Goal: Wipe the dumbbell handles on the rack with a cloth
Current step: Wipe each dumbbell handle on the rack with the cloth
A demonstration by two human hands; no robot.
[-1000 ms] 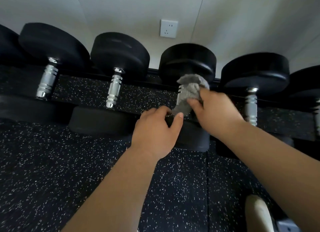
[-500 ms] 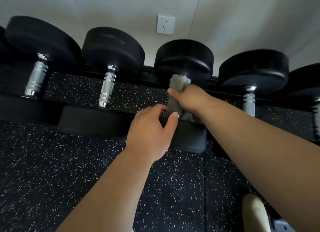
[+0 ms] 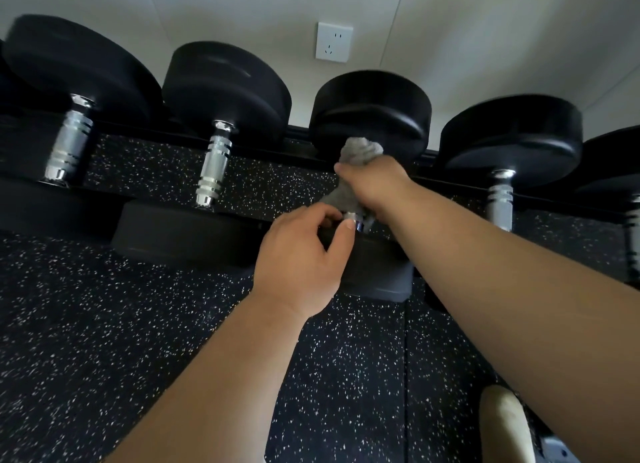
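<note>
Several black dumbbells with chrome handles lie in a row on the low rack (image 3: 277,199). My right hand (image 3: 377,185) grips a grey cloth (image 3: 360,151) wrapped round the handle of the middle dumbbell (image 3: 370,109); most of that handle is hidden, only a chrome bit shows at its near end. My left hand (image 3: 301,254) holds the near head of the same dumbbell (image 3: 377,272), fingers curled over its top edge. Bare handles show on the dumbbell to the left (image 3: 214,164), the far-left one (image 3: 69,140) and the one to the right (image 3: 500,199).
Black speckled rubber flooring (image 3: 138,324) fills the foreground. A white wall with a socket (image 3: 334,41) rises behind the rack. A light shoe tip (image 3: 505,424) shows at the bottom right. Another dumbbell (image 3: 620,164) sits at the right edge.
My right hand closed round the cloth on the middle handle and has slid it along the handle toward the far head. My left hand stays on the near head.
</note>
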